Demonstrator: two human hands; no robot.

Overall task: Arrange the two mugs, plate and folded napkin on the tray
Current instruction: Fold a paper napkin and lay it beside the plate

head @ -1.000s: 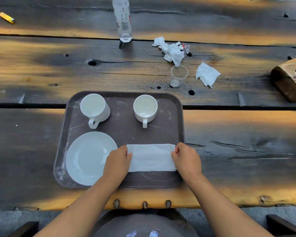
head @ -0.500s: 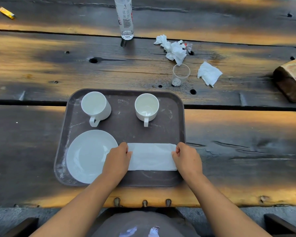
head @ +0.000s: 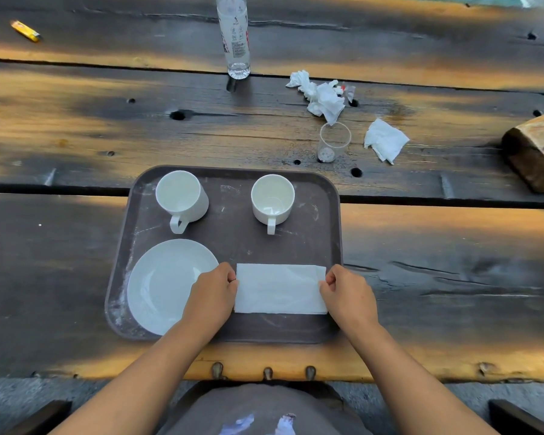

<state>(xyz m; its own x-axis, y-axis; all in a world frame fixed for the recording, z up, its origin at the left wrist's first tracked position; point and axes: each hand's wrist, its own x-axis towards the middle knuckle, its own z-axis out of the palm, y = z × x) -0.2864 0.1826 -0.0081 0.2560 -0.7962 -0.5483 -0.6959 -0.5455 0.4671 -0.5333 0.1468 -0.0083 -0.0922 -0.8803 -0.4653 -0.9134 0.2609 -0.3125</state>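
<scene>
Tray: brown, rounded corners, scuffed white, set at near edge of dark plank surface
Left mug: white, upright, far-left of tray, handle toward wearer
Right mug: white, upright, far-right of tray, handle toward wearer, well apart from the other
Plate: white, near-left of tray, near rim partly covered by left forearm
Folded napkin: white rectangle, flat on near-right of tray, just beside plate, long edges roughly parallel to tray's near rim
Left hand: at napkin's left short edge, fingers curled, seemingly pinching that edge; contact underneath hidden
Right hand: at napkin's right short edge, fingers bunched on the corner, likely pinching it
Progress: all four items on tray; remaining work judged slight, namely squaring napkin and letting go
Off tray, far side: clear bottle, plastic cup, crumpled tissues, yellow lighter
</scene>
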